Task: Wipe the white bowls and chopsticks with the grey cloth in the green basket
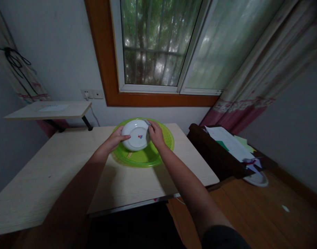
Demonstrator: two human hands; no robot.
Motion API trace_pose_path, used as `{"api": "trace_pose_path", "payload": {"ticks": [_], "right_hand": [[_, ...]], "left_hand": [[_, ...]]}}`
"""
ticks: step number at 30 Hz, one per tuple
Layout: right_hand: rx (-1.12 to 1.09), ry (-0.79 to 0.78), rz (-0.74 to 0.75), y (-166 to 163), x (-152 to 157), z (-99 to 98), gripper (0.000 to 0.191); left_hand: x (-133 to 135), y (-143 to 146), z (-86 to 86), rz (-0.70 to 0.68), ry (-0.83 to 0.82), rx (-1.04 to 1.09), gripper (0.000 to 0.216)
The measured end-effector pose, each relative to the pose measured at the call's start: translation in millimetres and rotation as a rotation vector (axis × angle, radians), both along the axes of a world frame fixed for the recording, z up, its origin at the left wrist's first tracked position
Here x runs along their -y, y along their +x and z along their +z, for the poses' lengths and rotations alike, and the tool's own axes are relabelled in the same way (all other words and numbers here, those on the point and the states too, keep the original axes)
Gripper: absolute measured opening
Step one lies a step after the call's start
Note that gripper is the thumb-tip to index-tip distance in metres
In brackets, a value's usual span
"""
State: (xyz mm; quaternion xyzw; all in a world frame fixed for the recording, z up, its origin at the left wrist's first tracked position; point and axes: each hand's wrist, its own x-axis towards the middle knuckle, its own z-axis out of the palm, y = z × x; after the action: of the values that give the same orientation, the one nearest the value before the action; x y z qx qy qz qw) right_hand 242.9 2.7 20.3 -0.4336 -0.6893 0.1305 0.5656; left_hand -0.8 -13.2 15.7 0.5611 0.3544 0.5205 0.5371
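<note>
White plate (134,137), small red-and-blue motif at centre: held over green basket (148,158), which sits on pale table (194,166). Left to right: low shelf (31,112) on table; left hand (115,139) gripping plate's left edge, thumb over rim; thin sticks (130,155) in basket, below plate; right hand (155,133) closed on slim grey item (147,122) at plate's right edge, identity unclear; far right, papers (226,140) on dark furniture (206,148).

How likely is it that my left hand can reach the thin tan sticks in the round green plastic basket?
Probably not now: your left hand grips the glossy white round plate, which seems to overlap the sticks. Freed, it could likely take their uncovered near ends.
</note>
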Motion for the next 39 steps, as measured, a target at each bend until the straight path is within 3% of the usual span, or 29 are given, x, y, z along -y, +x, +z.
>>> {"api": "trace_pose_path", "payload": {"ticks": [4,9,14,17,21,26,31,35,39], "right_hand": [[-0.166,-0.128,0.004,2,-1,0.8,0.038],[-0.316,-0.301,0.187,1,5,6.5,0.046],[-0.537,-0.491,0.381,1,7,10.8,0.051],[-0.631,-0.541,0.497,1,10,15.9,0.054],[-0.623,-0.536,0.498,3,15,26.7,0.054],[-0.361,-0.434,0.406,14,20,45.4,0.05],[-0.098,-0.27,0.305,25,30,57.9,0.046],[0.141,-0.01,0.2,25,39,55.8,0.039],[0.505,0.242,0.194,22,43,48.2,0.027]], "left_hand": [[2,-1,1.7,0.042,-0.004,0.101,0.066],[1,-4,-1.1,0.078,-0.004,0.139,0.062],[-1,-7,-2.9,0.026,-0.006,0.151,0.06],[-2,-7,-1.9,-0.016,-0.026,0.148,0.062],[-2,-8,0.0,-0.047,-0.037,0.158,0.067],[-5,-6,1.3,-0.121,-0.021,0.133,0.071],[-13,4,4.4,-0.073,-0.044,0.058,0.066],[-10,8,12.6,-0.044,-0.163,0.142,0.054],[-7,10,21.5,-0.091,-0.307,0.216,0.051]]}}
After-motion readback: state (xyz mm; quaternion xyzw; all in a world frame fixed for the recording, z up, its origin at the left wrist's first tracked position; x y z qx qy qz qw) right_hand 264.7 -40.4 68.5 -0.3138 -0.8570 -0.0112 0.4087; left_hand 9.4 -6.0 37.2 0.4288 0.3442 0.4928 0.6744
